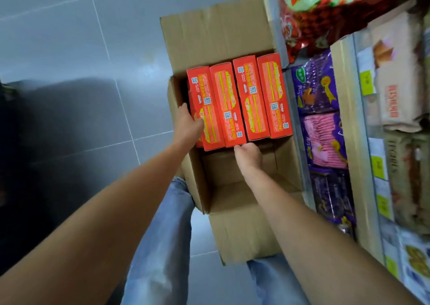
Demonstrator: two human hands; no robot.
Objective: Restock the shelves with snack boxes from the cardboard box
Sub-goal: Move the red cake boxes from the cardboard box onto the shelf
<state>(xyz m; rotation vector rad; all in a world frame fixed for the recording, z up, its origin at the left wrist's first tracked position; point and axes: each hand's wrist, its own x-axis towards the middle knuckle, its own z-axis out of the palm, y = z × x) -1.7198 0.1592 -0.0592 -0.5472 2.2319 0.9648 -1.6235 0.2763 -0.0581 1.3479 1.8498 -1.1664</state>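
Note:
An open cardboard box (235, 188) stands on the floor beside the shelves. Several red snack boxes (250, 97) stand on edge in its far half; the near half is bare cardboard. My left hand (187, 123) grips the left side of the leftmost red snack box (204, 109), thumb on its top face. My right hand (247, 157) is pressed against the near end of the second red box (226, 104), fingers curled under it. Both boxes are still inside the carton.
Shelves (349, 123) run along the right, holding purple and pink snack packs (323, 137), beige cartons (395, 79) and a red bag (325, 9) on top. Grey tiled floor (69, 37) lies to the left. My jeans-clad legs are below the carton.

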